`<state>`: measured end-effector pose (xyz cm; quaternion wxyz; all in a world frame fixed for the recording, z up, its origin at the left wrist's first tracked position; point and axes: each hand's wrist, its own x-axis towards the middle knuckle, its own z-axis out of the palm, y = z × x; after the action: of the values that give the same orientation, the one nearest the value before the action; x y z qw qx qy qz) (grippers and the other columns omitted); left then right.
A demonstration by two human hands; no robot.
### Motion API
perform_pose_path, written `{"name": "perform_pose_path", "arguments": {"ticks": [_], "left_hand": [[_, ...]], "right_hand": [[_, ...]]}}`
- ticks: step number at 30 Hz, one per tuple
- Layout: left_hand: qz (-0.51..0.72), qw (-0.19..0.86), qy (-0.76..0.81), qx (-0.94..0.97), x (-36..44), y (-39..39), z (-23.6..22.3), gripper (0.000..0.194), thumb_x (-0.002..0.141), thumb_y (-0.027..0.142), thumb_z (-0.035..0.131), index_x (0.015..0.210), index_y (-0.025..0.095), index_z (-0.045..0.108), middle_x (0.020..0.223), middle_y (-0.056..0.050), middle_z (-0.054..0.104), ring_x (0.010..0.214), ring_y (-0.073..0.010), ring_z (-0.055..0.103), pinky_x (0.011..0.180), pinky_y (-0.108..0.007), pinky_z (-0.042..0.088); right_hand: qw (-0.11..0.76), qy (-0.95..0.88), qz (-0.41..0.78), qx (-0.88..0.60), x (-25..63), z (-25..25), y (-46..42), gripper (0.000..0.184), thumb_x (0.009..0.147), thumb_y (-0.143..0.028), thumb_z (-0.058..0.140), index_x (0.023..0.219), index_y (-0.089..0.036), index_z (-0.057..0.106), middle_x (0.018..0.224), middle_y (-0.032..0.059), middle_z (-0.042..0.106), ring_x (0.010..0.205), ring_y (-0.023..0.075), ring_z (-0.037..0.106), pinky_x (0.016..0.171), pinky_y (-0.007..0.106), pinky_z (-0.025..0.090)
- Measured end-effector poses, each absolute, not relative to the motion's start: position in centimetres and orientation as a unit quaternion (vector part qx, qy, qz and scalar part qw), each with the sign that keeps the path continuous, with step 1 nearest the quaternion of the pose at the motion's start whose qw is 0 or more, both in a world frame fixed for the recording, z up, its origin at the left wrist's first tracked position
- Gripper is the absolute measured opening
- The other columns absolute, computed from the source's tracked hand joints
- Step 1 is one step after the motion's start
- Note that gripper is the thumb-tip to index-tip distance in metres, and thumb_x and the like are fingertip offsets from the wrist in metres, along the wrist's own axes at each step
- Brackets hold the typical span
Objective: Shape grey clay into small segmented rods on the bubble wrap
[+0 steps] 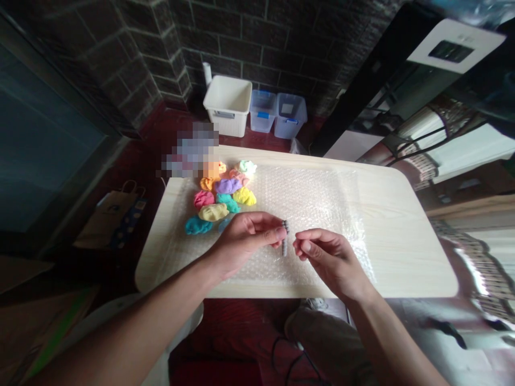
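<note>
Slim grey stick, dark bands up top (285, 247), is pinched in the left hand (251, 231), not set down yet. Right hand (329, 256) is just beside it, half curled, can't tell if it's gripping anything. Crumpled multicoloured bundles (226, 202) already sit grouped on clear bubble wrap (306, 187) over the pale wood-grain desk (402, 230).

Smooth wood grain is seen on the table (410, 236), glossy bubbled plastic in the wrap (309, 195), matt creases on the lumps (228, 186), ridges on the stick (285, 247).
</note>
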<state>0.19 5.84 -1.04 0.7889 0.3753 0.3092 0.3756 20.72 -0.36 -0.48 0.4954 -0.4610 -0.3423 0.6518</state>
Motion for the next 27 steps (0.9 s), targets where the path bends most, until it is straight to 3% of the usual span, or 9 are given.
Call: {"name": "perform_pose_path", "arguments": {"ticks": [3, 7, 11, 16, 22, 27], "left_hand": [[0.373, 0.786, 0.308, 0.383, 0.16, 5.82, -1.21, 0.026, 0.076, 0.031, 0.092, 0.089, 0.014, 0.078, 0.079, -0.003, 0.072, 0.07, -0.0124, 0.064, 0.07, -0.028, 0.049], [0.372, 0.784, 0.307, 0.391, 0.15, 5.84, -1.26, 0.024, 0.078, 0.031, 0.091, 0.089, 0.014, 0.079, 0.078, -0.002, 0.072, 0.071, -0.0119, 0.063, 0.071, -0.027, 0.049], [0.37, 0.785, 0.305, 0.391, 0.15, 5.8, -1.04, 0.024, 0.078, 0.031, 0.091, 0.089, 0.013, 0.078, 0.078, -0.003, 0.072, 0.07, -0.0122, 0.063, 0.07, -0.027, 0.049], [0.371, 0.785, 0.302, 0.394, 0.15, 5.84, -0.89, 0.025, 0.078, 0.032, 0.091, 0.088, 0.013, 0.078, 0.079, -0.003, 0.072, 0.071, -0.0131, 0.063, 0.071, -0.028, 0.049], [0.365, 0.783, 0.315, 0.393, 0.13, 5.85, -0.98, 0.026, 0.078, 0.033, 0.09, 0.089, 0.013, 0.078, 0.079, -0.004, 0.072, 0.072, -0.0139, 0.063, 0.072, -0.029, 0.049], [0.365, 0.784, 0.311, 0.394, 0.15, 5.79, -1.04, 0.025, 0.078, 0.032, 0.09, 0.089, 0.013, 0.078, 0.079, -0.003, 0.072, 0.072, -0.0133, 0.063, 0.071, -0.028, 0.049]], "right_hand": [[0.508, -0.347, 0.638, -0.464, 20.78, -0.44, -0.34, 0.017, 0.074, -0.028, 0.096, 0.079, -0.02, 0.081, 0.065, -0.0008, 0.07, 0.057, 0.0095, 0.057, 0.054, 0.021, 0.044], [0.516, -0.356, 0.639, -0.445, 20.81, -0.26, -0.39, 0.023, 0.07, -0.025, 0.098, 0.069, -0.02, 0.075, 0.061, -0.0021, 0.066, 0.055, 0.0095, 0.054, 0.051, 0.021, 0.041], [0.502, -0.348, 0.657, -0.441, 20.69, -0.04, -0.52, 0.012, 0.081, -0.028, 0.091, 0.087, -0.021, 0.083, 0.072, 0.0026, 0.076, 0.065, 0.0127, 0.065, 0.06, 0.024, 0.052], [0.504, -0.311, 0.687, -0.422, 20.48, 0.2, -0.5, 0.02, 0.084, -0.028, 0.089, 0.102, -0.022, 0.086, 0.091, 0.0059, 0.082, 0.078, 0.0141, 0.072, 0.074, 0.026, 0.059], [0.521, -0.326, 0.668, -0.42, 20.67, 0.08, -0.42, 0.013, 0.077, -0.025, 0.094, 0.084, -0.022, 0.083, 0.068, 0.0013, 0.076, 0.061, 0.0104, 0.066, 0.058, 0.02, 0.051], [0.518, -0.327, 0.669, -0.421, 20.62, 0.05, -0.46, 0.021, 0.079, -0.027, 0.092, 0.072, -0.02, 0.073, 0.06, -0.0007, 0.067, 0.055, 0.0109, 0.056, 0.05, 0.021, 0.043]]}}
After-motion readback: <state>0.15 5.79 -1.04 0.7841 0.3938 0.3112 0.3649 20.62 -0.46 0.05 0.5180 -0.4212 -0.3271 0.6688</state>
